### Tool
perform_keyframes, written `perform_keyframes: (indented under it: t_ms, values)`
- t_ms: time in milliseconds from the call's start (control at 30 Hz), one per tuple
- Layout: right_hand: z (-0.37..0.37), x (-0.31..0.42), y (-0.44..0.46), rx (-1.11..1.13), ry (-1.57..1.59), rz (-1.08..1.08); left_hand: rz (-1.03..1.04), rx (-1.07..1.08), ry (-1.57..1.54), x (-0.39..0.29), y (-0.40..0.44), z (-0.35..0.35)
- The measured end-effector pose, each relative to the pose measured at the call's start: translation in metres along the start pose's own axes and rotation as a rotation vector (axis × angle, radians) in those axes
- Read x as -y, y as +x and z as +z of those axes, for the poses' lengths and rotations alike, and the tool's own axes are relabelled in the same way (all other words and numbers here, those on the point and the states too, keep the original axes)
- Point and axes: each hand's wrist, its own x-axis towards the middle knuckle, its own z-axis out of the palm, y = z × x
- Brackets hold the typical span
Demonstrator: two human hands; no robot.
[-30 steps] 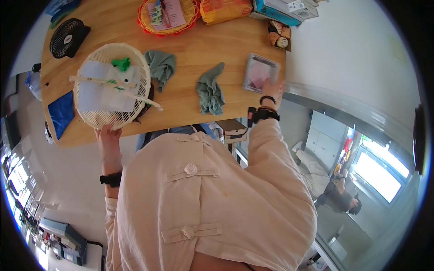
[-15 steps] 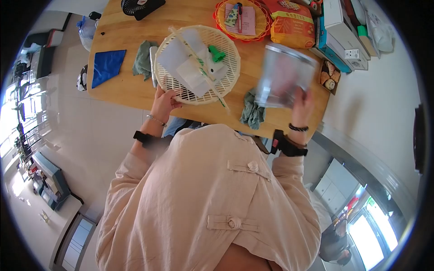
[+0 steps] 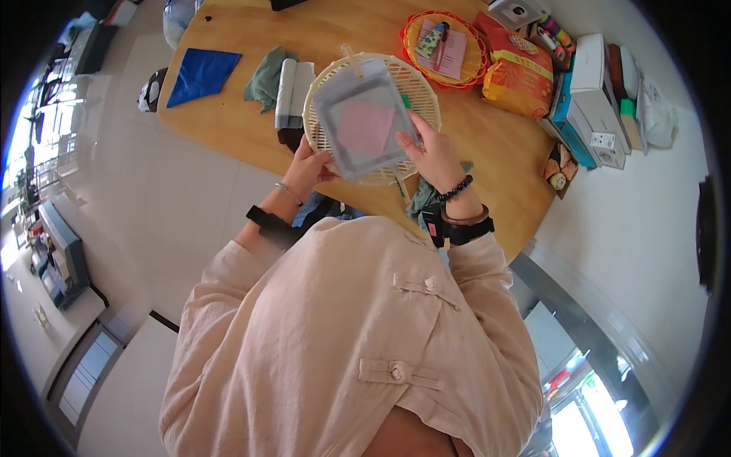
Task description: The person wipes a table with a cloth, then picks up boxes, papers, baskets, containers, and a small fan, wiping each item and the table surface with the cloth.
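My right hand [image 3: 431, 154] grips the right edge of a clear rectangular box [image 3: 327, 114] with a pink paper [image 3: 367, 128] in it. The box is over the round cream basket [image 3: 432, 103] and covers most of what lies inside. My left hand [image 3: 307, 169] is closed on the basket's near left rim. Beside the basket on the left lies a silver and white roll [image 3: 286, 95]. A green cloth [image 3: 421, 199] lies partly under my right wrist. Whether the box rests on the basket's contents I cannot tell.
On the wooden table [image 3: 487, 175] are a blue cloth [image 3: 202, 76], another green cloth [image 3: 266, 80], a red-rimmed basket [image 3: 475, 67] with paper and pens, an orange bag [image 3: 519, 80], boxes [image 3: 596, 95] and a small tray of pastries [image 3: 560, 169] at the right.
My right hand has lifted the clear box from the table's right side and brought it left over the basket. My left hand still holds the basket's rim. The camera view has shifted.
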Motion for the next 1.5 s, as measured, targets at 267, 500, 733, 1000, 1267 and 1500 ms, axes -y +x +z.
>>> perform_keyframes:
  t_ms: [267,500,733,1000,1267,1500]
  values:
    - [-0.007,-0.001,-0.055,-0.089,-0.020,0.042,0.075,-0.034,-0.211,-0.006,0.000,0.010]
    - [0.015,-0.013,-0.062,-0.368,0.453,0.160,0.075,-0.008,-0.227,-0.018,0.005,-0.006]
    - [-0.053,0.018,-0.001,-0.545,0.770,0.137,0.121,0.094,-0.060,-0.048,0.011,-0.057]
    - [-0.023,0.071,0.128,-0.114,0.077,0.004,0.067,0.260,0.213,-0.074,0.016,-0.099]
    - [-0.038,0.079,0.132,-0.580,0.375,0.145,0.090,0.275,0.182,-0.100,0.038,-0.147]
    - [-0.007,0.053,0.114,-0.674,0.777,0.423,0.033,0.276,0.103,-0.127,0.041,-0.168]
